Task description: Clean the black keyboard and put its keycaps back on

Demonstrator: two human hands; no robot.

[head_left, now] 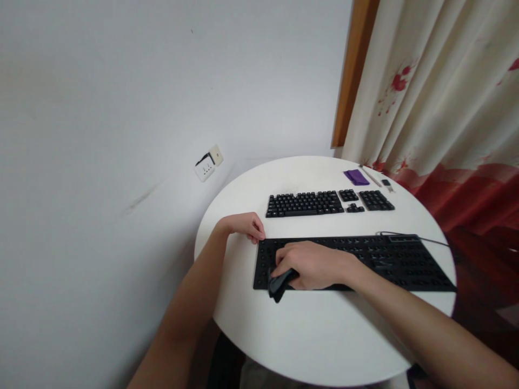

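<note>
A black keyboard base [389, 259] with its keycaps off lies flat on the white round table. My left hand [249, 226] is closed, its fingertips against the base's far left corner. Curled over the left end of the base, my right hand [306, 265] grips a small black tool [279, 283]. The tool's lower end hangs over the near left edge of the base; its exact kind is hard to make out, and my fingers hide part of it. Behind the base, the loose black keycaps [306, 204] are laid out in keyboard order.
Toward the back right of the table [324, 337] lie a purple cloth [356, 177], a slim pale stick-like item [372, 176] and a small black-and-white item [387, 185]. A cable [433, 241] runs off the right edge. A wall with a socket [205, 168] stands left, a curtain [438, 108] right.
</note>
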